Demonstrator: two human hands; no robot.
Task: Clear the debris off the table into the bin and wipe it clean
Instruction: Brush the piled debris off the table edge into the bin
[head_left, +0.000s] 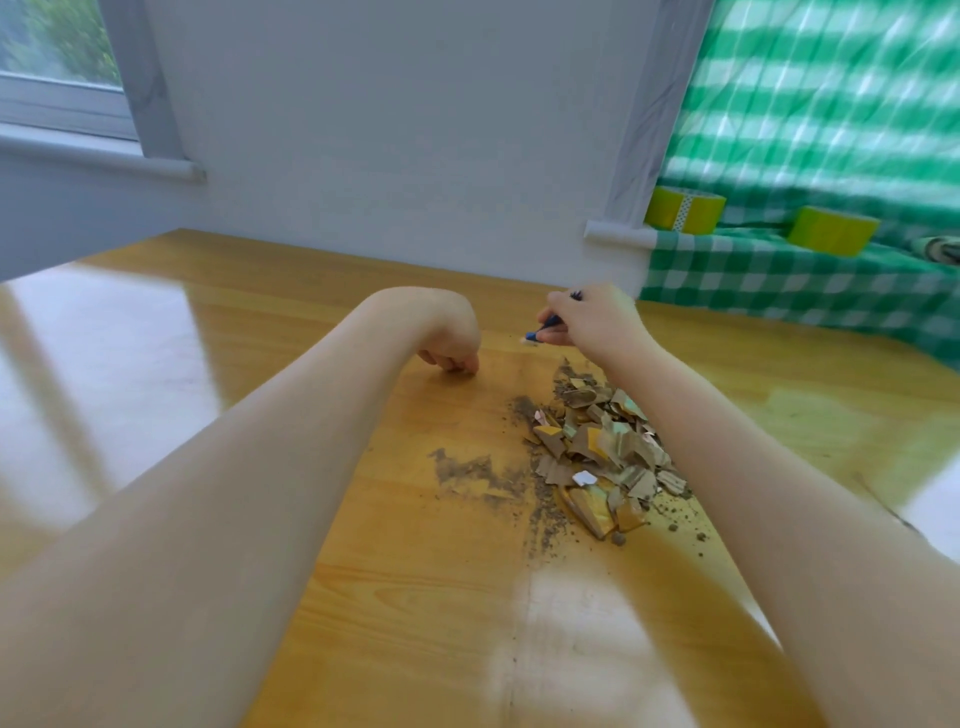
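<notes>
Brown and gold scraps of torn card and foil (602, 452) lie heaped on the glossy yellow wooden surface (415, 597), right of centre, pressed against the inside of my right forearm, with a smear of grey grit and dust (467, 470) trailing off to the heap's left and a few crumbs at its near edge. My right hand (597, 322) sits past the far end of the heap, its grip pinched shut on a small dark blue object with a pale tip (543, 330); it is too blurred for me to say what it is. My left hand (449, 343) is curled knuckles-down on the wood, well left of the pile; whether that grip holds anything I cannot tell. I judge the scraps light, thin and stiff enough to slide, so they should be raked together with the edge of a hand and scooped from underneath rather than pinched one by one. The grit will likely smear and cling, and wants wiping. No bin or cloth shows. Two rolls of yellow tape (685, 210) rest on a green checked cloth (779, 280) beyond.
</notes>
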